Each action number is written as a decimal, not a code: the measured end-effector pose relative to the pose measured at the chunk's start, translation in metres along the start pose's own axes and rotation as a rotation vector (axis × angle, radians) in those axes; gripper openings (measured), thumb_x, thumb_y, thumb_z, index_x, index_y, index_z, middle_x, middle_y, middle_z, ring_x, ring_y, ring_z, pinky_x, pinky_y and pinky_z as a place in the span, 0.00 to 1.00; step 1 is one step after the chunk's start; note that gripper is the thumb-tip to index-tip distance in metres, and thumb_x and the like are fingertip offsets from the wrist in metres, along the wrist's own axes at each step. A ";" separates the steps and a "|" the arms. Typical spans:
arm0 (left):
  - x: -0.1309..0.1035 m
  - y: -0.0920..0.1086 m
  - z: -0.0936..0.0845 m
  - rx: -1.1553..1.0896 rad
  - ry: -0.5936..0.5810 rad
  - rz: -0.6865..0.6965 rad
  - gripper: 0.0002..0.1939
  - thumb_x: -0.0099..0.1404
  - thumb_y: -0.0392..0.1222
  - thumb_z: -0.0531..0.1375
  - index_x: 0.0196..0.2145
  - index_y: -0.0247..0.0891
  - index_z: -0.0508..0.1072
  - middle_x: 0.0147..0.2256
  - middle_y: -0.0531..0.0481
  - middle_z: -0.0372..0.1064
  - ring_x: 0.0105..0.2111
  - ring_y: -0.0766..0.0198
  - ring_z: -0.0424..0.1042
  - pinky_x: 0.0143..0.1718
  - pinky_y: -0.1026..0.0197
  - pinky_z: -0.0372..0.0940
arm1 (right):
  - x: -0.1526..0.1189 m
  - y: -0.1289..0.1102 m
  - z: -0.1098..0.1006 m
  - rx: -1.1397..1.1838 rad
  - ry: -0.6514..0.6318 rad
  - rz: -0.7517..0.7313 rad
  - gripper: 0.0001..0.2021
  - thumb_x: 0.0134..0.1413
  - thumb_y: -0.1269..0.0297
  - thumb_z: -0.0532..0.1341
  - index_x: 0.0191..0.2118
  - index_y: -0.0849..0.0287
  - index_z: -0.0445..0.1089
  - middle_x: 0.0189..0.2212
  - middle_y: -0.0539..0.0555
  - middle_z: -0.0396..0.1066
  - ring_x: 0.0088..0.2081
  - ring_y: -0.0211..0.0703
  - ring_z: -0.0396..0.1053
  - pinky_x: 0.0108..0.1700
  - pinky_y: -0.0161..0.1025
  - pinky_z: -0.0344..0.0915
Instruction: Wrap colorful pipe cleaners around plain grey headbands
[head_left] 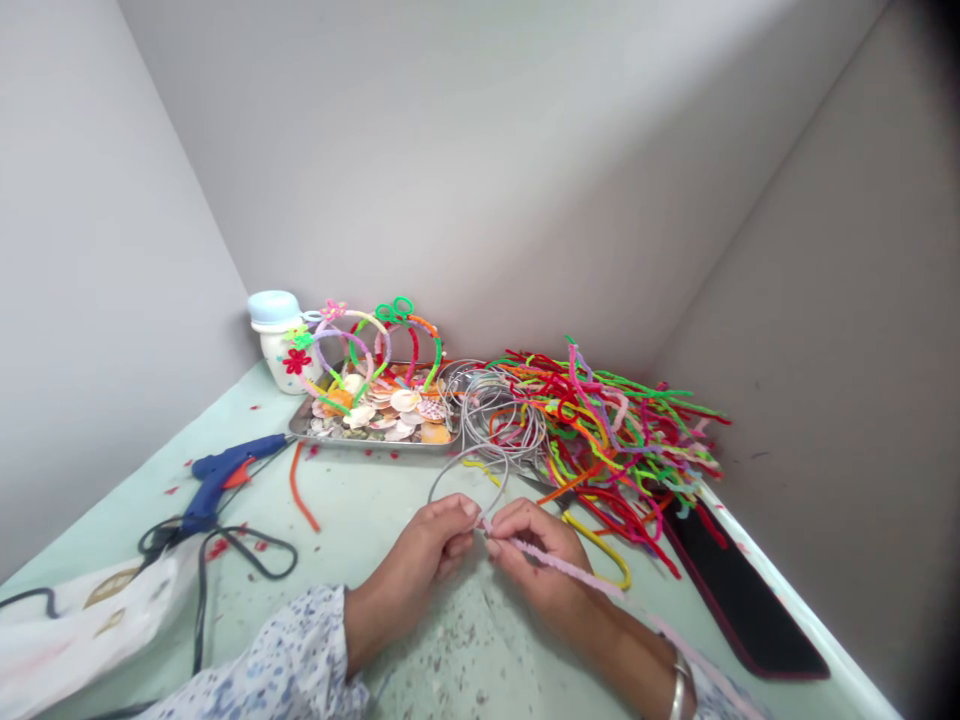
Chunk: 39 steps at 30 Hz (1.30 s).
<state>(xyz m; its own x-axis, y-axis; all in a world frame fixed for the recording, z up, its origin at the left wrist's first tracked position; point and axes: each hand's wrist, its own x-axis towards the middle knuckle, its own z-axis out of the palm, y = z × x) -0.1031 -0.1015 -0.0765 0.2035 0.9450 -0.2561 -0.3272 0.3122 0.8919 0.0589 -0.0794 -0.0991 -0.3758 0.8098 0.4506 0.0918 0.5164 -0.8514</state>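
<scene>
Sleeves of white cloth with blue blotches (292, 650) come in from the near edge, with a silvery bangle (679, 685) at the right wrist. From where I stand, the left hand (412, 560) has thumb and fingers pinched together on a thin grey wire loop (441, 468), which rises between the hands over the pale green tabletop (420, 670). The right hand (544, 560), its fingertips nearly meeting the left's, pinches a fuzzy pale pink pipe cleaner (566, 568) right by the wire and lets its long tail run back over the forearm; I cannot tell how far it wraps round the wire. A crumpled white plastic bag (82, 630) lies to the left; to the right are a flat black slab with a dark red edge (750, 605) and, nearer the hand, a yellow looped handle (616, 555). Beyond the bag sits a blue glue gun with an orange trigger (214, 480), its black cord (200, 600) looped. Farther off, a shallow metal tray (367, 441) holds seashells (405, 400), with bright fuzzy flowered headbands (367, 345) standing over them; coiled grey wire (499, 430) and a tangled heap of multicoloured pipe cleaners (615, 430) lie rightward. Behind the tray's left end stands a white bottle with a pale blue cap (279, 350), near grey walls (465, 180).
</scene>
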 end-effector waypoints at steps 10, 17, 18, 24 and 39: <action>-0.001 0.000 0.000 0.048 -0.003 0.036 0.13 0.62 0.44 0.57 0.24 0.38 0.58 0.18 0.61 0.42 0.19 0.72 0.39 0.19 0.64 0.36 | -0.001 0.002 -0.001 0.010 -0.019 -0.039 0.04 0.53 0.72 0.62 0.32 0.56 0.67 0.28 0.49 0.69 0.31 0.38 0.68 0.33 0.35 0.62; -0.002 0.000 0.000 0.068 0.005 0.048 0.12 0.62 0.45 0.58 0.26 0.37 0.60 0.18 0.61 0.43 0.19 0.72 0.40 0.20 0.64 0.36 | -0.001 0.004 -0.001 0.011 -0.023 -0.041 0.04 0.53 0.71 0.62 0.32 0.56 0.67 0.29 0.49 0.69 0.31 0.38 0.67 0.33 0.35 0.62; -0.002 0.000 0.000 0.062 0.003 0.050 0.12 0.62 0.44 0.58 0.26 0.37 0.60 0.18 0.61 0.43 0.19 0.72 0.40 0.20 0.64 0.37 | -0.002 0.004 -0.001 0.011 -0.024 -0.034 0.04 0.53 0.71 0.62 0.32 0.56 0.67 0.29 0.49 0.69 0.31 0.38 0.67 0.33 0.35 0.62; 0.000 -0.001 0.000 -0.003 -0.001 0.012 0.12 0.62 0.44 0.57 0.26 0.38 0.58 0.19 0.61 0.44 0.19 0.72 0.40 0.20 0.65 0.36 | -0.001 0.003 0.000 0.040 0.000 0.034 0.03 0.53 0.70 0.63 0.32 0.56 0.68 0.28 0.49 0.69 0.30 0.38 0.67 0.32 0.35 0.63; 0.000 -0.002 0.000 -0.020 0.007 0.035 0.08 0.61 0.41 0.57 0.28 0.37 0.62 0.19 0.60 0.46 0.19 0.72 0.40 0.20 0.65 0.37 | -0.004 0.004 0.002 0.191 -0.024 0.208 0.02 0.55 0.68 0.62 0.33 0.55 0.68 0.28 0.48 0.69 0.27 0.36 0.67 0.29 0.33 0.63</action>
<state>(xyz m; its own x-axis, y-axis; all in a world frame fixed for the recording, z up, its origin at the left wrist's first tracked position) -0.1030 -0.1018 -0.0781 0.1855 0.9560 -0.2274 -0.3528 0.2808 0.8926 0.0590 -0.0811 -0.1043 -0.3891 0.8848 0.2564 -0.0056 0.2761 -0.9611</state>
